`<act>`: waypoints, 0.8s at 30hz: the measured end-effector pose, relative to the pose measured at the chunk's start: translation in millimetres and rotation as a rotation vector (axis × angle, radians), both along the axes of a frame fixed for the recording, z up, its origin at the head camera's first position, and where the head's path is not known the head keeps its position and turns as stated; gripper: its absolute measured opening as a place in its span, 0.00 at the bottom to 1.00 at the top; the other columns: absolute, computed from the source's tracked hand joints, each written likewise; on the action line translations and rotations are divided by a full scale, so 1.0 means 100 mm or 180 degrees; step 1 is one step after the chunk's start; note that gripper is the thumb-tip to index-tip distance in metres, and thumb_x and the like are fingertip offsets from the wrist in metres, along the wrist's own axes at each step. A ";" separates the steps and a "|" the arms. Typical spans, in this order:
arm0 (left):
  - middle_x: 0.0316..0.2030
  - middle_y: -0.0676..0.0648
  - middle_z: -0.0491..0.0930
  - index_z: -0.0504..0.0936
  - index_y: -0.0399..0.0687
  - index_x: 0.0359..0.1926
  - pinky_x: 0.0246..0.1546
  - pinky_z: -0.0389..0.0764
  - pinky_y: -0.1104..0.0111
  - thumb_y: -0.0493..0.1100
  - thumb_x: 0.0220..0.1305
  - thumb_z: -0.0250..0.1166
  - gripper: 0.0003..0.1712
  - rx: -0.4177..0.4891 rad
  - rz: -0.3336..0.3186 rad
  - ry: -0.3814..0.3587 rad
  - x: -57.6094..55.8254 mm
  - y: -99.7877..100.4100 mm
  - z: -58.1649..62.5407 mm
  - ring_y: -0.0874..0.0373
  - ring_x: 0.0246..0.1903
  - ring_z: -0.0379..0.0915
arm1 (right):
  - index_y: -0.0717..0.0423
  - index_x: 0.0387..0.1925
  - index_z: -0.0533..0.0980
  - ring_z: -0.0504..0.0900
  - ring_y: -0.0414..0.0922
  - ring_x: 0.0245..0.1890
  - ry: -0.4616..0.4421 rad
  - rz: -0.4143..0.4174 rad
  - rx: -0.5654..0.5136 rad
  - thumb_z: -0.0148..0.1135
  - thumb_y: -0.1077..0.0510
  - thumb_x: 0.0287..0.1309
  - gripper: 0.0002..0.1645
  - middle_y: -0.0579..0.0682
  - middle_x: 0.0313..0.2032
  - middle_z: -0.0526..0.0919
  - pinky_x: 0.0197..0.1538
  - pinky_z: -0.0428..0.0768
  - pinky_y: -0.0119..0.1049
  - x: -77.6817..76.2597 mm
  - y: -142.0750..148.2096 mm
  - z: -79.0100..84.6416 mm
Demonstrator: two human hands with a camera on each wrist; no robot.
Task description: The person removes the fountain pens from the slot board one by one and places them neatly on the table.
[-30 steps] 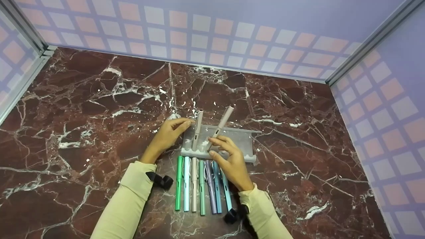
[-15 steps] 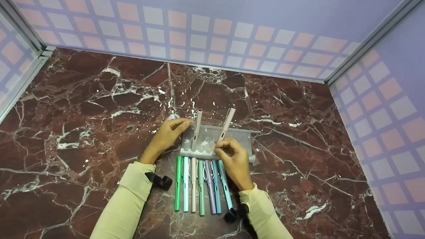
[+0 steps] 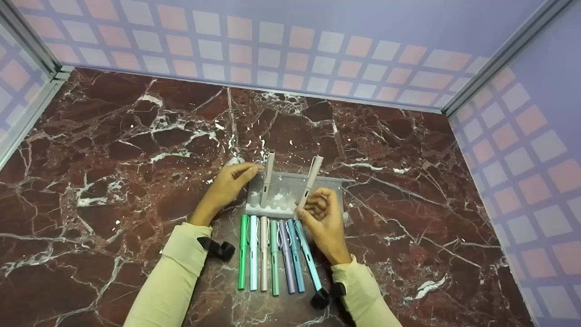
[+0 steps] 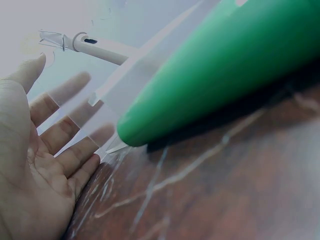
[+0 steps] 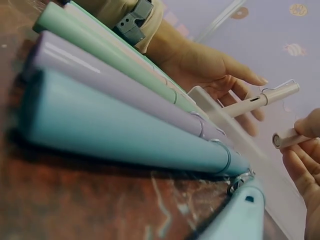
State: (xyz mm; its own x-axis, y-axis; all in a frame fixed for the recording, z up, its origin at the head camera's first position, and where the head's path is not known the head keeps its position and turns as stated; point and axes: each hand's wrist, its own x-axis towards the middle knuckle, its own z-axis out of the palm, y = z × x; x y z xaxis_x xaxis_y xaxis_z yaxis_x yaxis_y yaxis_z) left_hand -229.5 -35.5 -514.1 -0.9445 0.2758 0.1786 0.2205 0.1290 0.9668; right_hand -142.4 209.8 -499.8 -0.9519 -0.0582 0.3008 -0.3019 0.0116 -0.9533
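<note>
A pale pinkish pen (image 3: 310, 182) tilts upward in my right hand (image 3: 324, 218), pinched near its lower end between thumb and fingers. The right wrist view shows the round end of this pen (image 5: 285, 138) pointing out of the grip. A second pale pen (image 3: 267, 181) leans up from the left part of a translucent pen case (image 3: 327, 195) with a notched front edge. My left hand (image 3: 230, 184) is at the case's left side, its fingers loosely extended. In the left wrist view, fingertips (image 4: 102, 134) show through the clear plastic, with the thumb raised apart.
Several capped pens lie in a row before the case, from a green pen (image 3: 243, 254) at left to a light blue pen (image 3: 308, 259) at right. The dark red marbled table (image 3: 136, 181) is bounded by patterned panels (image 3: 290, 59).
My right hand has drawn the pale pen toward the case's front edge and to the right, and the pen stands steeper than before. The left hand stays beside the case.
</note>
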 end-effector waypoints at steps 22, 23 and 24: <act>0.54 0.39 0.83 0.83 0.39 0.55 0.64 0.72 0.52 0.44 0.75 0.57 0.17 -0.0078 -0.0010 -0.0001 -0.01 0.00 0.00 0.45 0.57 0.77 | 0.71 0.65 0.63 0.85 0.45 0.33 0.0063 -0.0060 0.0266 0.64 0.77 0.55 0.36 0.75 0.39 0.80 0.39 0.87 0.37 0.38 0.60 -0.09; 0.55 0.39 0.83 0.83 0.40 0.55 0.64 0.72 0.52 0.45 0.75 0.56 0.17 -0.0075 -0.0008 -0.0012 -0.01 0.00 0.00 0.45 0.57 0.77 | 0.71 0.65 0.64 0.86 0.45 0.33 0.0047 -0.0111 0.0301 0.64 0.77 0.54 0.36 0.75 0.40 0.81 0.39 0.87 0.37 0.38 0.63 -0.09; 0.55 0.40 0.83 0.83 0.40 0.55 0.64 0.72 0.52 0.45 0.75 0.56 0.17 -0.0079 -0.0007 -0.0018 0.00 0.00 0.00 0.45 0.57 0.77 | 0.71 0.64 0.65 0.86 0.45 0.34 0.0029 -0.0163 0.0338 0.64 0.77 0.54 0.35 0.74 0.40 0.81 0.39 0.87 0.37 0.39 0.65 -0.09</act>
State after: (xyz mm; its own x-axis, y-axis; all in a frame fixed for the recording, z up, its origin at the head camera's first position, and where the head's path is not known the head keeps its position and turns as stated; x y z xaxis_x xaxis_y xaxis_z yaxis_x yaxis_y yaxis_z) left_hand -229.9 -36.0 -513.8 -0.9448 0.2822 0.1665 0.2155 0.1527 0.9645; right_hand -103.2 275.1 -508.5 -0.9517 -0.0414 0.3042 -0.3071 0.1281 -0.9430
